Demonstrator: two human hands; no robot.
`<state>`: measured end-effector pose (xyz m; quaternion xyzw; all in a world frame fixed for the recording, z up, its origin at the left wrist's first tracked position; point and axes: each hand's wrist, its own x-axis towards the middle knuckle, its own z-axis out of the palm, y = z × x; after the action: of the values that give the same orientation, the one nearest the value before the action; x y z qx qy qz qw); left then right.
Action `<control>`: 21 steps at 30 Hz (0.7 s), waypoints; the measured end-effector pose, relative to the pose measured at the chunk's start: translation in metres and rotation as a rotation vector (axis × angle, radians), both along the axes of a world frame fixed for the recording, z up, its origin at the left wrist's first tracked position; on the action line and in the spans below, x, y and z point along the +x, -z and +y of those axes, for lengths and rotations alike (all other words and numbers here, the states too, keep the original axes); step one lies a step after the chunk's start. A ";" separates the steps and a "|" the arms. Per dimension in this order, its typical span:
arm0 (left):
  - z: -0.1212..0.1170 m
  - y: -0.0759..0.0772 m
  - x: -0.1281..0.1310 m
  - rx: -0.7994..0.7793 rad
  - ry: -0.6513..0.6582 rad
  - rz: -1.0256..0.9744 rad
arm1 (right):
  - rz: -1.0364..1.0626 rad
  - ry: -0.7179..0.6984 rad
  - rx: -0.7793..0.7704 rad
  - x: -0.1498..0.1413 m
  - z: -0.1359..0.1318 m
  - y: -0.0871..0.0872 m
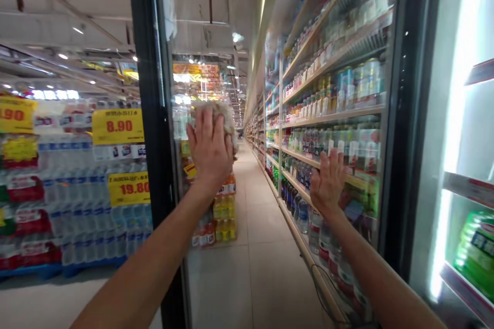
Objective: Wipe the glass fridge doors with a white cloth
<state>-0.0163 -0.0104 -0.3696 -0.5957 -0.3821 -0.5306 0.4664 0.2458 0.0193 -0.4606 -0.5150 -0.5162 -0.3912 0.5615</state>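
In the head view, a glass door point(266, 277) with a dark frame stands open in front of me. My left hand point(208, 146) presses a crumpled, pale greyish cloth point(226, 113) against the pane, fingers spread over it; most of the cloth lies behind the palm. Lower and to the right, my right hand point(329, 180) is open and holds nothing. Its fingers point upward and its palm faces the same pane, seemingly touching it. Bottled drinks on shelves show in the glass around that hand.
Left of the door, stacked packs of bottled water point(88, 205) carry yellow price signs point(118, 127). The door's dark edge point(148, 113) stands upright on that side. At far right is a lit cooler interior point(459, 113) with a green pack point(478, 252) on a shelf.
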 end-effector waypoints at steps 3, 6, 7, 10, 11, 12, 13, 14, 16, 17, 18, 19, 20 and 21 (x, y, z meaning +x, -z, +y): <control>0.001 0.015 0.018 -0.053 0.033 0.268 | -0.012 0.032 -0.002 -0.007 -0.002 0.004; 0.004 0.022 0.025 -0.071 0.021 0.498 | -0.031 0.034 -0.010 -0.008 -0.003 0.008; 0.005 0.017 0.019 -0.061 0.012 0.492 | -0.036 0.032 -0.010 -0.007 -0.003 0.008; 0.008 -0.013 -0.016 -0.022 -0.002 0.230 | -0.059 0.028 0.009 -0.004 -0.002 0.009; 0.008 -0.021 -0.025 -0.001 0.000 0.108 | -0.081 0.023 0.019 -0.005 -0.002 0.007; 0.008 -0.026 -0.030 0.016 0.007 0.017 | -0.110 0.016 0.024 -0.006 -0.002 0.004; 0.007 -0.026 -0.030 0.021 0.015 -0.023 | -0.138 0.007 0.027 -0.009 -0.003 0.000; 0.005 -0.020 -0.026 0.014 0.022 -0.004 | -0.161 -0.004 0.028 -0.012 -0.003 -0.005; 0.003 0.003 -0.007 -0.025 0.028 0.185 | -0.180 -0.023 0.033 -0.020 -0.004 -0.017; 0.002 0.015 0.002 -0.045 0.026 0.317 | -0.175 -0.028 0.035 -0.024 -0.005 -0.023; 0.001 0.024 0.008 -0.062 0.025 0.436 | -0.167 -0.030 0.037 -0.027 -0.005 -0.028; 0.001 0.028 0.010 -0.072 0.023 0.514 | -0.163 -0.029 0.038 -0.030 -0.006 -0.031; 0.001 0.027 0.007 -0.073 0.023 0.537 | -0.166 -0.029 0.039 -0.032 -0.005 -0.033; 0.001 0.020 0.000 -0.066 0.025 0.497 | -0.171 -0.027 0.038 -0.033 -0.005 -0.034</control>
<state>-0.0166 -0.0093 -0.3892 -0.7275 -0.2655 -0.3609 0.5196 0.2128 0.0141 -0.4266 -0.4619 -0.5619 -0.4358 0.5301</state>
